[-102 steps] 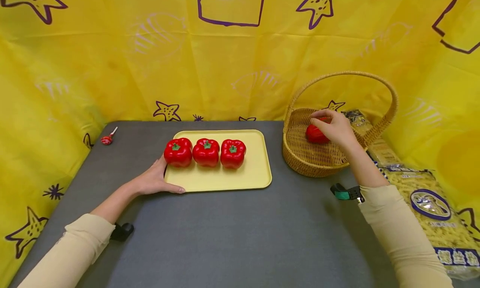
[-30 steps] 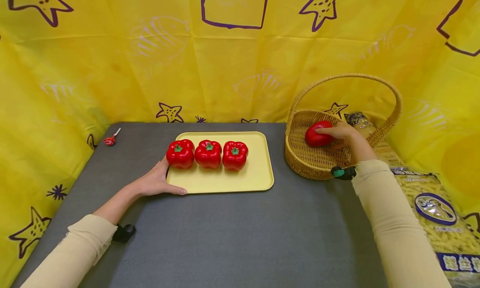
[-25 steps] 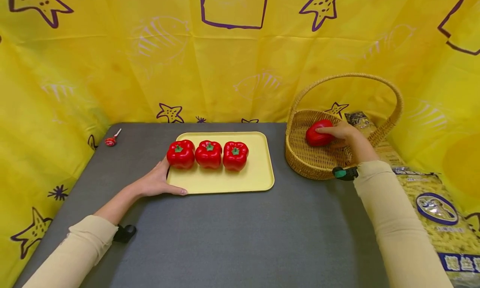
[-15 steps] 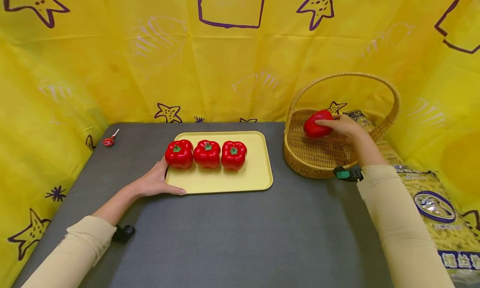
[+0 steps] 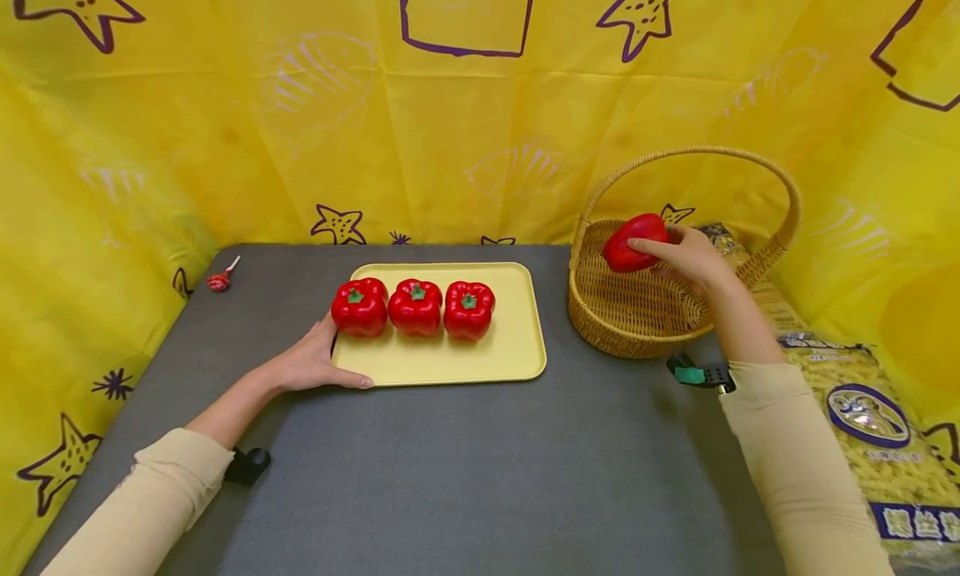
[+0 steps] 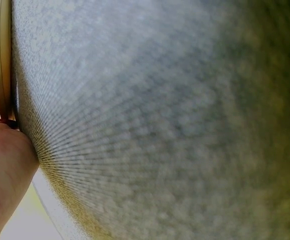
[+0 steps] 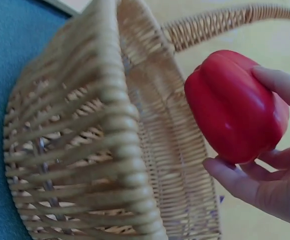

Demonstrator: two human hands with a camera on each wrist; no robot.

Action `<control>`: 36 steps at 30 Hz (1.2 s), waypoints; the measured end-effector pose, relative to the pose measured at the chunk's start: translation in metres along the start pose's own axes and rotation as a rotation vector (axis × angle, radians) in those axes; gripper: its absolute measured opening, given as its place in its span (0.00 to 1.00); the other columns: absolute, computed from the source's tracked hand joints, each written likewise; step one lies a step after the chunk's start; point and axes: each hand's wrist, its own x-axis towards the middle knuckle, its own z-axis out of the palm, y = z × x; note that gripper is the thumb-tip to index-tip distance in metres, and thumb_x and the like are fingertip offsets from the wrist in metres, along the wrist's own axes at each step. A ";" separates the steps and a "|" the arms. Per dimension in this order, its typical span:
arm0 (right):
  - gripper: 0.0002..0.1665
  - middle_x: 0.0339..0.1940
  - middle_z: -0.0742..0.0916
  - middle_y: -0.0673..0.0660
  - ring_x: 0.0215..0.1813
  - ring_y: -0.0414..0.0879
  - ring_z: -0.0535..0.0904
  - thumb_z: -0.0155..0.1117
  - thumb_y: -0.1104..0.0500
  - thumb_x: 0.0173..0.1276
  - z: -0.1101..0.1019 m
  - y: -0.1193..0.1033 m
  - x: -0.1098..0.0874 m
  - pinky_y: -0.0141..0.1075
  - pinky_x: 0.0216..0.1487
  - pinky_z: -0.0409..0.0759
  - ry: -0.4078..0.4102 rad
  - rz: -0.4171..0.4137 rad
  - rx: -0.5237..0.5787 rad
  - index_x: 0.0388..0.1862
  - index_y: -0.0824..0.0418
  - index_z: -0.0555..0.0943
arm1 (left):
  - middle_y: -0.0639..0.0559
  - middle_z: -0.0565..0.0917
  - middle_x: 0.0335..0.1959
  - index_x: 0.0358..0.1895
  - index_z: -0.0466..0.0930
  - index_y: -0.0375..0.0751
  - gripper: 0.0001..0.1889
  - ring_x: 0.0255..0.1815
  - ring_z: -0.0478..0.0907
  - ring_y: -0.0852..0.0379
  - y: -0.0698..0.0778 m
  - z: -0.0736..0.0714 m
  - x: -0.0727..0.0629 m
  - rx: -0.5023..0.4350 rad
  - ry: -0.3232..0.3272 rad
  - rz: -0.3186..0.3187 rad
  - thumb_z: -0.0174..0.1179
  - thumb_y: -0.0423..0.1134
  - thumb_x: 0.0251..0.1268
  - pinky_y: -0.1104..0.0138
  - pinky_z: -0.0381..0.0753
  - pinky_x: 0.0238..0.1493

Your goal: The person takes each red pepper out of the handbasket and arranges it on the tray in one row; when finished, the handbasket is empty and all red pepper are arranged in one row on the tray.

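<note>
In the head view, my right hand grips a red bell pepper just above the wicker basket. The right wrist view shows thumb and fingers round this pepper, which is tilted beside the basket's rim. My left hand holds the near left corner of a pale yellow tray, thumb along its front edge; its other fingertips are hidden behind the leftmost pepper. On the tray stand three red bell peppers in a row: left, middle and right, green stems up.
A lollipop lies at the table's far left. Large bags of pasta stand along the right side. The basket's tall handle arches over its opening. A yellow patterned cloth hangs behind the grey table.
My right hand has taken hold of the bell pepper that lay in the basket and lifted it upward. My left hand and the tray have kept their place.
</note>
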 end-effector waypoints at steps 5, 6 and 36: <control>0.61 0.73 0.62 0.71 0.63 0.62 0.70 0.65 0.37 0.63 0.009 -0.007 -0.012 0.35 0.48 0.80 0.034 -0.046 -0.082 0.79 0.66 0.44 | 0.42 0.51 0.74 0.78 0.35 0.49 0.67 0.70 0.51 0.40 0.001 -0.001 0.000 -0.001 -0.005 -0.005 0.77 0.58 0.41 0.36 0.53 0.65; 0.61 0.72 0.63 0.71 0.63 0.62 0.70 0.65 0.36 0.63 0.011 -0.009 -0.015 0.39 0.51 0.79 0.040 -0.058 -0.101 0.79 0.65 0.44 | 0.43 0.51 0.74 0.78 0.35 0.49 0.67 0.71 0.51 0.40 0.001 -0.001 0.000 -0.001 -0.006 -0.008 0.77 0.58 0.41 0.36 0.53 0.66; 0.48 0.61 0.75 0.61 0.57 0.55 0.74 0.78 0.50 0.54 0.101 -0.020 -0.047 0.51 0.48 0.81 0.041 -0.486 -0.327 0.70 0.60 0.66 | 0.43 0.50 0.75 0.78 0.35 0.49 0.68 0.72 0.50 0.41 -0.002 -0.002 0.002 0.017 -0.006 -0.010 0.77 0.60 0.40 0.37 0.49 0.67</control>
